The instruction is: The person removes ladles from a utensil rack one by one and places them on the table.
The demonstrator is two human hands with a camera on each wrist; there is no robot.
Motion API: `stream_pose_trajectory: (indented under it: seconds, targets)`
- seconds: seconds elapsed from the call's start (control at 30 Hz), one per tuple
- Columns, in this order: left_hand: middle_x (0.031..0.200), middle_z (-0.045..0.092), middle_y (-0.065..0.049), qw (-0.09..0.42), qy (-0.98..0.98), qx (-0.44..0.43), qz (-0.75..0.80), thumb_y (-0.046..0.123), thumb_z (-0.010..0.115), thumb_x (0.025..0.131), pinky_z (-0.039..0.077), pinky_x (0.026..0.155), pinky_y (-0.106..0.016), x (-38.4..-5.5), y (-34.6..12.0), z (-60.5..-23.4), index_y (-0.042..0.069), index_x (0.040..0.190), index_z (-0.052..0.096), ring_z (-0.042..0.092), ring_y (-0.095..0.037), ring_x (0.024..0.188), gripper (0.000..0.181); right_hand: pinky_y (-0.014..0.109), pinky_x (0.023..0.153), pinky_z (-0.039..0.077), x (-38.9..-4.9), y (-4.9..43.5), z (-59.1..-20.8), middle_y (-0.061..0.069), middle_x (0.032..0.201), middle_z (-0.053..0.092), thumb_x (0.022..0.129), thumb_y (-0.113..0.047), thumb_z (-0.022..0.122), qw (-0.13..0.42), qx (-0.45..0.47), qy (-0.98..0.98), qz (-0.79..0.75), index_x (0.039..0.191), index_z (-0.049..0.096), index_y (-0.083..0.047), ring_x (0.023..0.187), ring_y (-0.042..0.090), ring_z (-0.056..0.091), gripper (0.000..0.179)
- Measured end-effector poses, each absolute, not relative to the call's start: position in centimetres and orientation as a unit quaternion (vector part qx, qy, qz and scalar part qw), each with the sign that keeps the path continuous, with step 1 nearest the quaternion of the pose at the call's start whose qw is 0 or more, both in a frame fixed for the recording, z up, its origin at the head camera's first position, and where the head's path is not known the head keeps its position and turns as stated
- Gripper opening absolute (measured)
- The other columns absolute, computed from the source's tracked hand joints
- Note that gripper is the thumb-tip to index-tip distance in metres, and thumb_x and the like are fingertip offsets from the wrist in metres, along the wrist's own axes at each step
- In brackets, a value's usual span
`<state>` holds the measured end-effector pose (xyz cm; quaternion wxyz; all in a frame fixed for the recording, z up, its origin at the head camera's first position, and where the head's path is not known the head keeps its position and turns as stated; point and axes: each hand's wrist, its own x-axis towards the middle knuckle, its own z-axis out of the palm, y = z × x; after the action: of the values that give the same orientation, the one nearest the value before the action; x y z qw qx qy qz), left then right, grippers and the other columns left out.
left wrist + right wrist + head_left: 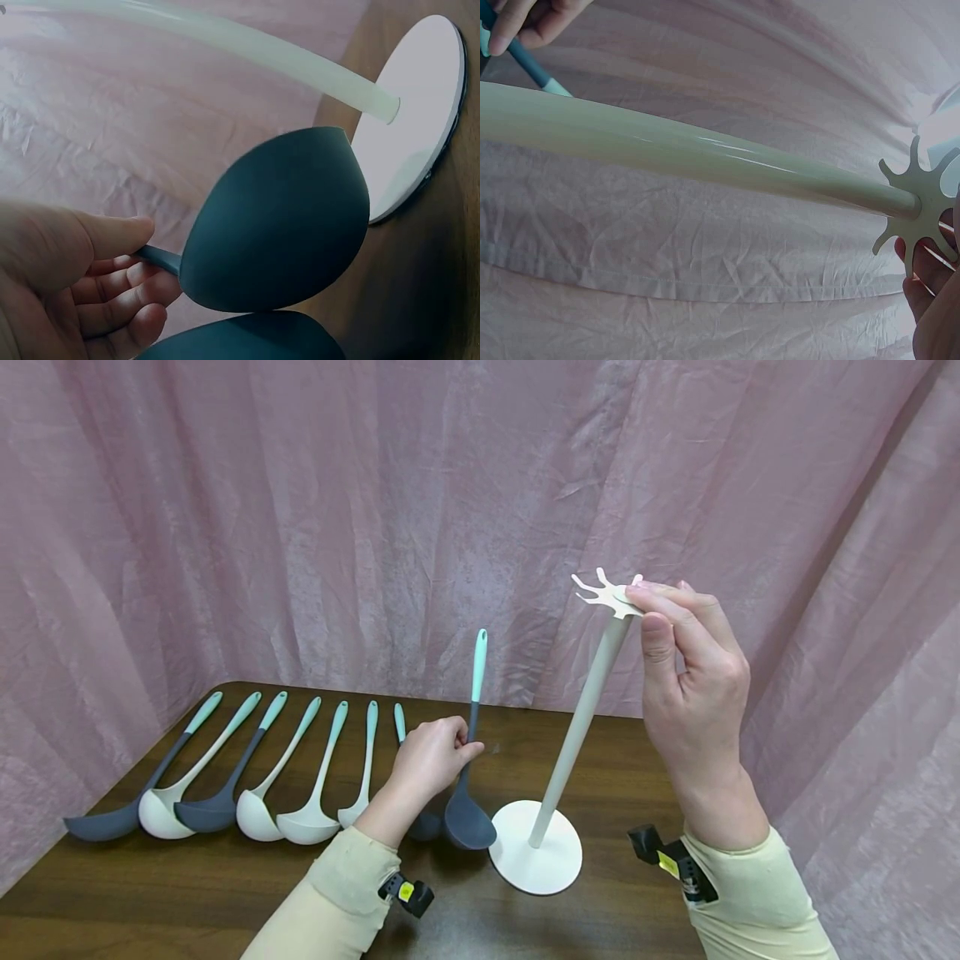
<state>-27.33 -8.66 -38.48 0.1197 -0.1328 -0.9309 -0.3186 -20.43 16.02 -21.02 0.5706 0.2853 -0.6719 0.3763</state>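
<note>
My left hand (431,756) pinches the shaft of a dark grey ladle (470,820) with a mint handle, holding it nearly upright. In the left wrist view the ladle's bowl (277,225) hides part of the white stand's round base (420,112). At the top of that utensil stand (581,727), my right hand (693,681) holds the hooked rim between thumb and fingers. The right wrist view shows the wavy hooks (915,176), with fingertips behind some of them. Just left of the held ladle, another dark ladle (426,827) is partly hidden by my left hand.
A row of ladles lies on the left of the brown wooden table (247,893), among them a white ladle (307,827) and a dark one (105,827). Their mint handles point to the back. A pink curtain (450,527) hangs behind the table and along its sides.
</note>
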Motion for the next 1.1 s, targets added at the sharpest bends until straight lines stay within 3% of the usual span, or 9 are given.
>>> stream_pose_trajectory:
  seconds: [0.57, 1.1]
  targets:
    - [0.066, 0.06, 0.004, 0.118, -0.945, -0.118, -0.281, 0.028, 0.084, 0.102, 0.042, 0.053, -0.03, -27.9, -8.8, -39.3, 0.012, 0.084, 0.066, 0.056, -0.016, 0.058, 0.03, 0.048, 0.121, 0.044, -20.3, 16.1, -21.0, 0.016, 0.118, 0.079, 0.111, -0.05, 0.063, 0.571, 0.284, -0.673, 0.376, 0.116, 0.084, 0.0, 0.118, 0.035, 0.074, 0.054]
    - [0.069, 0.06, 0.001, 0.076, -0.964, -0.09, -0.238, 0.03, 0.083, 0.103, 0.045, 0.055, -0.033, -28.4, -9.1, -40.0, 0.012, 0.084, 0.067, 0.058, -0.018, 0.06, 0.03, 0.048, 0.121, 0.044, -20.4, 16.0, -21.0, 0.016, 0.117, 0.079, 0.111, -0.049, 0.064, 0.572, 0.284, -0.671, 0.376, 0.115, 0.084, 0.0, 0.117, 0.034, 0.074, 0.053]
